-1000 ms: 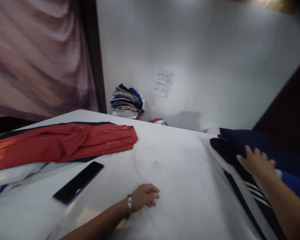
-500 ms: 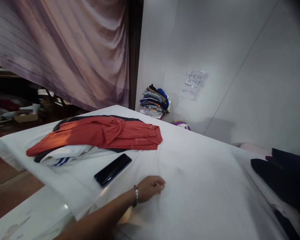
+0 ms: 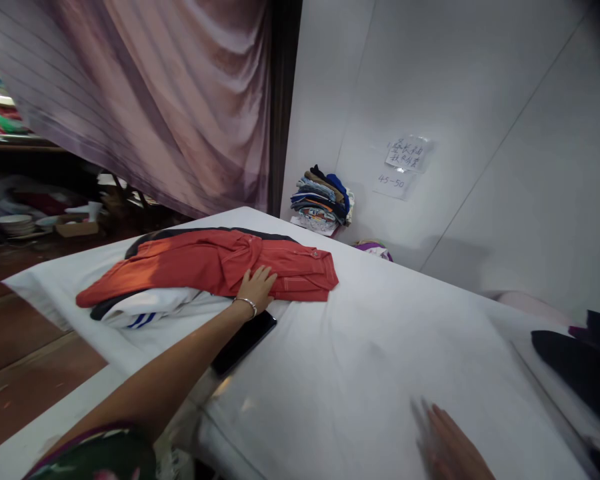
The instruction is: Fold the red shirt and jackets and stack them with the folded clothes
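Observation:
My left hand, with a silver bracelet at the wrist, lies with its fingers spread on the front edge of an orange-red garment. The garment is laid flat over dark and white clothes; a white piece with blue stripes sticks out at the front. Under my left forearm, a black phone is partly hidden. Low on the right, my right hand is over the white cloth, fingers stretched out and holding nothing; its lower part is cut off by the frame.
A white cloth covers the table. Dark clothes lie at the right edge. Behind the table stands a stack of folded clothes against the wall, below handwritten paper signs. A pink curtain hangs at the back left.
My left hand has moved from the bare cloth up and left onto the orange-red garment, and its fingers have spread. My right hand has come further into view from the right edge.

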`<state>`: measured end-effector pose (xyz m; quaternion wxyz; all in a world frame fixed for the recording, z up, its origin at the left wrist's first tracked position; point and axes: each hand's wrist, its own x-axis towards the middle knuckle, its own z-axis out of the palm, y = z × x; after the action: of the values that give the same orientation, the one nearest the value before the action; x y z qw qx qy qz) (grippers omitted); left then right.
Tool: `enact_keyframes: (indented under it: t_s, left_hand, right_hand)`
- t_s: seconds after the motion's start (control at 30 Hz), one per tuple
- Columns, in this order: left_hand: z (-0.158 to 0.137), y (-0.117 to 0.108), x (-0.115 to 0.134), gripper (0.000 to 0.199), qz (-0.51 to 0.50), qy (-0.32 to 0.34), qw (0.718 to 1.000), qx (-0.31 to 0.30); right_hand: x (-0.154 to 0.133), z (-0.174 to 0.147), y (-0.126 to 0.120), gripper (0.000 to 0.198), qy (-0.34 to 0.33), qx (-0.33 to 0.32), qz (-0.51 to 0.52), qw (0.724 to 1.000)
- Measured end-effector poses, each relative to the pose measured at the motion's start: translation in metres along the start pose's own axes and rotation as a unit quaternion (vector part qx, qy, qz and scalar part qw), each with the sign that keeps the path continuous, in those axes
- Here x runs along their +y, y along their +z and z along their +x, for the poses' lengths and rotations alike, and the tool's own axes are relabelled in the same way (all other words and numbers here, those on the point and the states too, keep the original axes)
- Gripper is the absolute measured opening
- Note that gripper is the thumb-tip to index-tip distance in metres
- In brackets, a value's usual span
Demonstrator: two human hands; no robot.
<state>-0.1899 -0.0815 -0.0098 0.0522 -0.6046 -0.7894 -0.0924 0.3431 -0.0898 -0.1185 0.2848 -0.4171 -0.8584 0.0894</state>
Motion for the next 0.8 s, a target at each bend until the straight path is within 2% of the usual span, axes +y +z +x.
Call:
enact_keyframes:
  t_s: [0.13,0.23,0.4,0.53,0.6,0.7,0.8]
  left_hand:
    - [0.025,0.011,-0.020,0.081,0.035,-0.013,0.998,-0.047]
    - [0.036,0.015,-0.037,0.088,0.034,-0.015,0.996,-0.080]
    - [0.044,0.013,-0.054,0.073,0.017,0.013,0.996,-0.090]
    - [0.043,0.014,-0.051,0.041,0.011,0.009,0.998,-0.063]
    - [0.042,0.014,-0.046,0.032,0.011,-0.006,0.999,-0.045]
    - [0.048,0.005,-0.037,0.036,0.010,-0.044,0.999,-0.028]
    - [0.067,-0.020,-0.030,0.044,0.009,-0.093,0.995,-0.025]
  right_hand:
    - [-0.033,0.020,0.018,0.071,-0.062,-0.044,-0.019,0.997]
    - [-0.043,0.027,0.040,0.060,-0.075,-0.033,-0.049,0.995]
    - [-0.037,0.022,0.058,0.050,-0.091,-0.019,-0.066,0.994]
    - [-0.037,0.021,0.055,0.049,-0.085,-0.018,-0.066,0.994]
    - [-0.040,0.022,0.054,0.046,-0.075,-0.018,-0.064,0.995]
    - [-0.045,0.025,0.051,0.043,-0.064,-0.021,-0.048,0.997]
    - [-0.050,0.026,0.049,0.040,-0.049,-0.019,-0.035,0.998]
